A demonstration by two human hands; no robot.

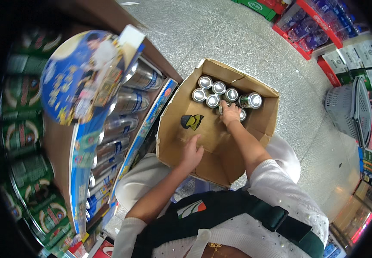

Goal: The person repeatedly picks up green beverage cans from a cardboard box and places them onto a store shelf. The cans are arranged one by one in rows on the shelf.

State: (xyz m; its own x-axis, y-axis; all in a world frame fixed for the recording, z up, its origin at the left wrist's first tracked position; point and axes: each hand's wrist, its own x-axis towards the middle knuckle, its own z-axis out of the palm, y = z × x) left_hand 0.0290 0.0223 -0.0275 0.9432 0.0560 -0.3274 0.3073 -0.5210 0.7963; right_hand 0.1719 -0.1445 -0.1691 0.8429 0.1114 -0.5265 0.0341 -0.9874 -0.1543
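Observation:
An opened cardboard box [173, 129] stands before me between my knees. Several metal drink cans [219, 87] are grouped inside at its far side, most upright with silver lids showing; one can [251, 100] leans at the right. My right hand [231, 113] reaches into the group, its fingers on top of a can that they partly cover; whether they grip it is unclear. My left hand [192, 153] hovers over the near left part of the box, fingers apart and holding nothing. A crumpled dark and yellow-green item [192, 122] lies on the box floor.
At my left, a store shelf [160, 106] holds silver cans [144, 77] lying down, with green can packs [21, 135] further left. A round blue sign [79, 77] juts from it. Grey plastic baskets [342, 103] and red crates of bottles [311, 35] stand at right.

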